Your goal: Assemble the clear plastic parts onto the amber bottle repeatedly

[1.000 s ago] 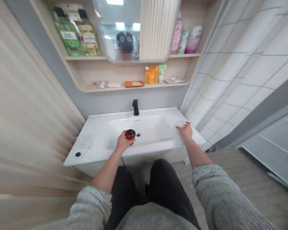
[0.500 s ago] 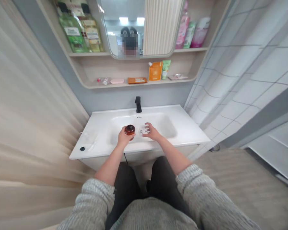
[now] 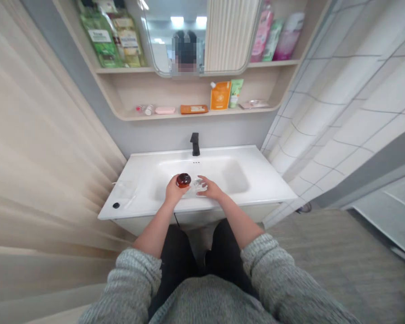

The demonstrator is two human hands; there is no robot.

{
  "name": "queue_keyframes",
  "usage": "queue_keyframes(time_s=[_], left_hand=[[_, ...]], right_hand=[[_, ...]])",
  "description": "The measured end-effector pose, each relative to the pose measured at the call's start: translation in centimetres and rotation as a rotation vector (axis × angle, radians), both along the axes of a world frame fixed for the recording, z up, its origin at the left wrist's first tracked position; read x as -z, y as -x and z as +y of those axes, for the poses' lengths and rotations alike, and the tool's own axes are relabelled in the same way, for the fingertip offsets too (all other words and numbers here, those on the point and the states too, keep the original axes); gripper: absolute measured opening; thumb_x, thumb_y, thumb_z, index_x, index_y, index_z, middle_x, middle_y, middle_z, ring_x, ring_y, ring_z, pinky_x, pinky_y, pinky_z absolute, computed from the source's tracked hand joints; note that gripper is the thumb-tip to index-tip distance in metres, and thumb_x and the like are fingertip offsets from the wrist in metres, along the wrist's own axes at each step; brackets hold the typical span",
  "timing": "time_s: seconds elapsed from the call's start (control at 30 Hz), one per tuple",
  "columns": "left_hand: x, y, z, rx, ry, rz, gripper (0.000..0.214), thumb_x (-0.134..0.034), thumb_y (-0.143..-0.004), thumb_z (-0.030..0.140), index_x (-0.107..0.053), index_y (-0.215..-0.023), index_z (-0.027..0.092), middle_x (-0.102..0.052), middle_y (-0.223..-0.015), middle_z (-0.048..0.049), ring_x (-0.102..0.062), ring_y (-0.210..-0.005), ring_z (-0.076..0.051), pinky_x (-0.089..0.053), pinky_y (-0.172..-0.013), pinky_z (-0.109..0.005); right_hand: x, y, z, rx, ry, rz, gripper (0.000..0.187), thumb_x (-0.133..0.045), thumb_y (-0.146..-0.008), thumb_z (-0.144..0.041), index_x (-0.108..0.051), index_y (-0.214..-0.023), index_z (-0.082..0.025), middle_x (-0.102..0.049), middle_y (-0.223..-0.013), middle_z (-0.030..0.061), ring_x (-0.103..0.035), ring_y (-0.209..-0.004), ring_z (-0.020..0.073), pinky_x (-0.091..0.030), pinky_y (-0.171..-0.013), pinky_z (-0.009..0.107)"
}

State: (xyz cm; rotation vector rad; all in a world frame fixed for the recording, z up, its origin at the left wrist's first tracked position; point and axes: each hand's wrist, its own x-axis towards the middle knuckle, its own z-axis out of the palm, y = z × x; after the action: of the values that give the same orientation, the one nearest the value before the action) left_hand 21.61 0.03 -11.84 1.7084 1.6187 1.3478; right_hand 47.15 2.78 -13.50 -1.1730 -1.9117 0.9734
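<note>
- i'm watching a small bathroom from the head camera, looking down over a white basin [image 3: 145,158] set in a wide ceramic vanity top
- right in the middle of the bowl, the dark red jar [image 3: 183,180] is up off the basin, with its dark top facing the camera
- my left hand [image 3: 173,191] is closed around that jar, fingers wrapped up its side
- just beside it, the small transparent object [image 3: 198,185] sits at the fingertips of my right hand [image 3: 211,189]; those fingers are bent over it and touching, but i can't tell how firm the hold is
- the two hands are close together, near the front edge of the bowl
- behind them stands a black faucet [image 3: 195,144], with a small black button [image 3: 116,205] on the left of the vanity top
- up on the wall, a wooden shelf [image 3: 175,92] holds an orange pouch [image 3: 220,95] and a pink soap bar [image 3: 165,110]
- higher up, green bottles [image 3: 99,36] and pink bottles [image 3: 263,29] flank a rounded mirror [image 3: 162,45]
- grey knit sleeves [image 3: 135,274] run down both forearms, over dark trousers [image 3: 175,252]
- a beige pleated curtain [image 3: 47,135] fills the left side, a tile-patterned wall [image 3: 344,85] the right
</note>
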Motion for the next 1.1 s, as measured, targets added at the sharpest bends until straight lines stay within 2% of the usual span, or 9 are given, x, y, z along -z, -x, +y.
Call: queue_keyframes(time_s=[0.2, 0.43, 0.73, 0.9, 1.1], left_hand=[[0.6, 0.2, 0.3, -0.02, -0.069, 0.123, 0.072, -0.098, -0.072, 0.028, -0.07, -0.138, 0.026, -0.078, -0.135, -0.0077, -0.075, -0.125, -0.03, -0.058, -0.114, -0.044], [0.0, 0.0, -0.1, -0.035, -0.069, 0.294, 0.069, -0.093, -0.074, 0.023, -0.07, -0.139, 0.026, -0.077, -0.139, -0.0086, -0.074, -0.128, -0.031, -0.057, -0.117, -0.044], [-0.5, -0.3, -0.2, -0.059, -0.068, 0.479, 0.066, -0.087, -0.078, 0.023, -0.07, -0.141, 0.025, -0.077, -0.14, -0.0103, -0.072, -0.129, -0.032, -0.055, -0.116, -0.044], [-0.6, -0.5, -0.4, -0.066, -0.08, 0.52, 0.063, -0.085, -0.081, 0.026, -0.07, -0.143, 0.025, -0.077, -0.139, -0.0107, -0.072, -0.128, -0.032, -0.054, -0.115, -0.044], [-0.7, -0.7, -0.7, -0.084, -0.076, 0.57, 0.064, -0.08, -0.082, 0.02, -0.07, -0.145, 0.025, -0.076, -0.141, -0.0119, -0.069, -0.131, -0.034, -0.05, -0.117, -0.047]], right_hand=[[0.4, -0.1, 0.1, 0.06, -0.056, -0.046, 0.111, -0.101, -0.07, -0.03, -0.052, -0.169, -0.032, -0.076, -0.127, 0.006, -0.071, -0.102, 0.0231, -0.058, -0.1, 0.039], [0.7, -0.1, 0.3, 0.115, -0.035, -0.037, 0.109, -0.101, -0.07, -0.029, -0.054, -0.168, -0.033, -0.077, -0.13, 0.0068, -0.072, -0.103, 0.0239, -0.058, -0.101, 0.04], [0.9, -0.1, 0.5, 0.111, -0.024, -0.074, 0.109, -0.102, -0.069, -0.029, -0.055, -0.167, -0.033, -0.078, -0.128, 0.0063, -0.071, -0.098, 0.0227, -0.058, -0.098, 0.038], [1.1, 0.0, 0.6, 0.104, -0.03, -0.066, 0.11, -0.103, -0.067, -0.028, -0.056, -0.167, -0.031, -0.078, -0.13, 0.0075, -0.071, -0.1, 0.0236, -0.058, -0.1, 0.039], [1.0, -0.1, 0.5, 0.088, -0.03, -0.057, 0.11, -0.103, -0.067, -0.03, -0.056, -0.167, -0.032, -0.078, -0.128, 0.0067, -0.071, -0.099, 0.0231, -0.059, -0.1, 0.04]])
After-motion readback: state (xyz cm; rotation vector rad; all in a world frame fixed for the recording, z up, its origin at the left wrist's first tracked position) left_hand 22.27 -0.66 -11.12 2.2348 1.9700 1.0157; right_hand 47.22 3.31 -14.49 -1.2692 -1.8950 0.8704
